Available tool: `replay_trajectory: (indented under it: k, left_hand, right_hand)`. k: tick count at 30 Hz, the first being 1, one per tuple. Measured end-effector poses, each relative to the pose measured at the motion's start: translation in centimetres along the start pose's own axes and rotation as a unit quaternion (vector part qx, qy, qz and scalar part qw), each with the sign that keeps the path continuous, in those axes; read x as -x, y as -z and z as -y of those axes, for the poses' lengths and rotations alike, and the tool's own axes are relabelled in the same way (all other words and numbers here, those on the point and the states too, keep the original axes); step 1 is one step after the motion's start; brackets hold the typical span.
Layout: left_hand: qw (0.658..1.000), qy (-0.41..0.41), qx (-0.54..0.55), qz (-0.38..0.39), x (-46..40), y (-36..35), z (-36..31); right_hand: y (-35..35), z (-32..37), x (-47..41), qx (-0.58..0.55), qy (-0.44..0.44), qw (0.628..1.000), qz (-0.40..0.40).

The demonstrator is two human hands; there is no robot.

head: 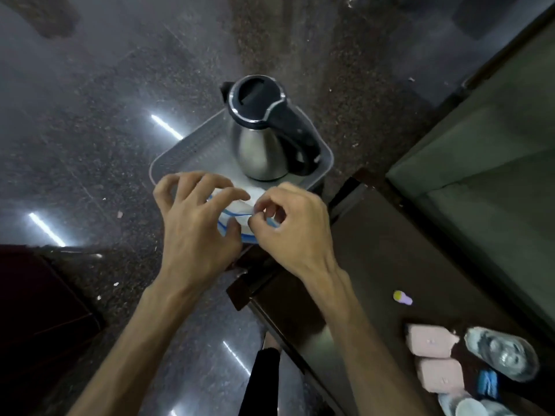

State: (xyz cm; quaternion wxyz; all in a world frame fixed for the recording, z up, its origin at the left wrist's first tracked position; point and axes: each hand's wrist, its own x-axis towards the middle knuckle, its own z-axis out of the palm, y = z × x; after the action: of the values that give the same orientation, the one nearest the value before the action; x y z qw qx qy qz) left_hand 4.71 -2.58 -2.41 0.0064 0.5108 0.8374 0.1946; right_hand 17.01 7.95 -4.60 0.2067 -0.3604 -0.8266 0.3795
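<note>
A steel kettle (264,136) with a black lid and handle stands on a grey tray (186,145). At the tray's near edge lies a white packet with blue lines (237,210), partly hidden by both hands. My left hand (195,223) curls over its left side, thumb against the packet. My right hand (291,226) pinches the packet's edge between thumb and forefinger.
The tray sits at the corner of a dark wooden table (390,250). On the table lie a small purple object (403,297), two pink blocks (432,358), a blue item and a printed bag (501,352). A green surface (495,163) is at right, with polished stone floor below.
</note>
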Motion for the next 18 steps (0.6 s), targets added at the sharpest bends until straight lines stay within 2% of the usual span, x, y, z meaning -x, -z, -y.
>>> replay_trajectory:
  k: [4, 8, 11, 15, 18]
  left_hand:
    - [0.999, 0.007, 0.035, 0.029, 0.8, -0.1, -5.7]
    - [0.988, 0.037, 0.103, 0.112, 2.2, -1.5, -11.8]
    - [0.980, 0.039, 0.143, 0.132, 4.0, -3.4, -16.8]
    - [0.962, 0.035, 0.227, 0.147, 8.5, -6.8, -23.3]
    - [0.953, 0.055, 0.259, 0.149, 13.2, -10.0, -27.6]
  right_hand:
    - [5.9, -1.5, 2.3, 0.024, -0.012, 0.999, -0.036]
    - [10.5, -3.9, 6.0, 0.047, -0.036, 0.996, -0.066]
    - [13.7, -6.2, 10.0, 0.073, -0.066, 0.990, -0.101]
    - [16.9, -9.2, 17.3, 0.071, -0.145, 0.965, -0.205]
    - [18.0, -12.0, 23.5, 0.082, -0.211, 0.941, -0.250]
